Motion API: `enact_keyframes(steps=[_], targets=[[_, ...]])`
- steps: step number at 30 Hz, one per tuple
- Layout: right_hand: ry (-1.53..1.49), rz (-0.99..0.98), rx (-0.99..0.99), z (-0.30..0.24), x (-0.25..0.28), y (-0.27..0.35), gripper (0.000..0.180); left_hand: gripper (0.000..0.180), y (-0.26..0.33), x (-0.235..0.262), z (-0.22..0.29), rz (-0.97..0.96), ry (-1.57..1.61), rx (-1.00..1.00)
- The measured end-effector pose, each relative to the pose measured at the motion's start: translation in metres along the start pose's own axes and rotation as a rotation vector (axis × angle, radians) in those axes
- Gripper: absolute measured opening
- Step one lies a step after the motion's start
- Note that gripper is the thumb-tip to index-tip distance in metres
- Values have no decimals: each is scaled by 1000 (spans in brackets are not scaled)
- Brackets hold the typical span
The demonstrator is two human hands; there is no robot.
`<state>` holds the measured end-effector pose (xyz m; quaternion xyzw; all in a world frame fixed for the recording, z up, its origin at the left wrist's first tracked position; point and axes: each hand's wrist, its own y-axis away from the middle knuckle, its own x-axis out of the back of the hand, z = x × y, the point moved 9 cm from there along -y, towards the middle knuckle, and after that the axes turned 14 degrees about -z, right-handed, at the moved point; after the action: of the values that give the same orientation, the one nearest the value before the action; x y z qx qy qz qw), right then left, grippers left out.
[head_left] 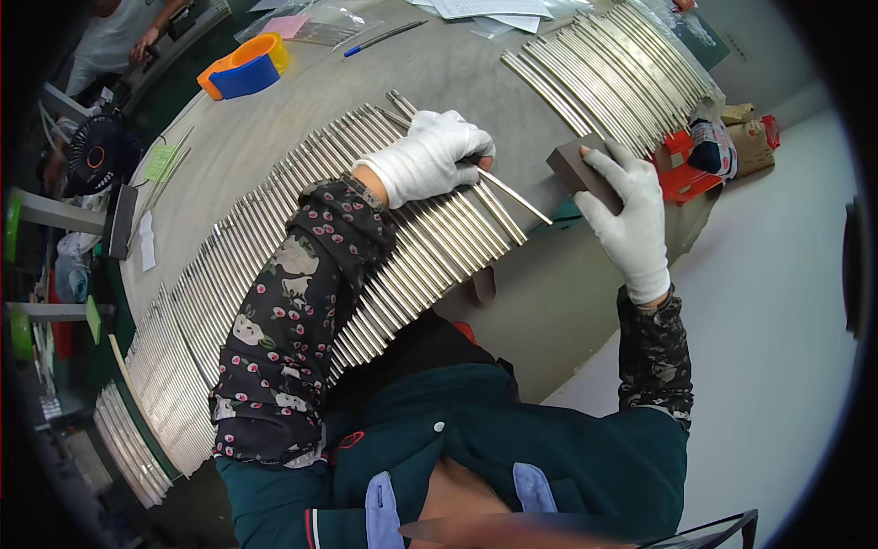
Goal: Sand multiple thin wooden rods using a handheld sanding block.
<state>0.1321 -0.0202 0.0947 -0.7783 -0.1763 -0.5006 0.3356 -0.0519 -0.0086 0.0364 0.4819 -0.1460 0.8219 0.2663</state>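
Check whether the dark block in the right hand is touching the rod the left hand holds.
Apart. The head view shows the dark block in the right hand with bare table between it and the tip of the rod pinched by the left hand.

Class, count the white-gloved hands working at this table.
2: the left hand grips a thin metal rod over the rod row; the right hand holds a dark block.

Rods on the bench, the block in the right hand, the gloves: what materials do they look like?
Rods: likely metal, bright silver, glossy highlights along each length; alloy unclear.
Block in the right hand: dark grey-brown, matte, no shine; could be an abrasive or rubber pad, unclear.
Gloves: white knitted fabric, soft creases, on both hands; the left hand pinches one rod.
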Motion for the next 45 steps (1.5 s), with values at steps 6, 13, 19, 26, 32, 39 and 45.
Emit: enact_keyframes(steps=[6, 13, 19, 26, 32, 39, 45], targets=[[-86, -116, -67, -1, -8, 43, 48, 38, 27, 2, 12, 74, -345, -78], [-47, -215, 1, -40, -23, 62, 49, 48, 26, -16, 4, -56, -536, 57], [-17, -180, -15, -44, -25, 57, 47, 48, 12, -19, 2, -66, -560, 120], [24, -126, -5, -42, -18, 54, 47, 47, 8, -16, 2, -44, -556, 147], [48, -64, -13, -38, -11, 50, 50, 47, 8, -15, 3, -20, -556, 153], [18, -88, -10, -42, -19, 47, 51, 48, 14, -17, 5, -21, -583, 155], [24, -115, 10, -52, -25, 42, 52, 49, 17, -17, 2, -20, -573, 174]])
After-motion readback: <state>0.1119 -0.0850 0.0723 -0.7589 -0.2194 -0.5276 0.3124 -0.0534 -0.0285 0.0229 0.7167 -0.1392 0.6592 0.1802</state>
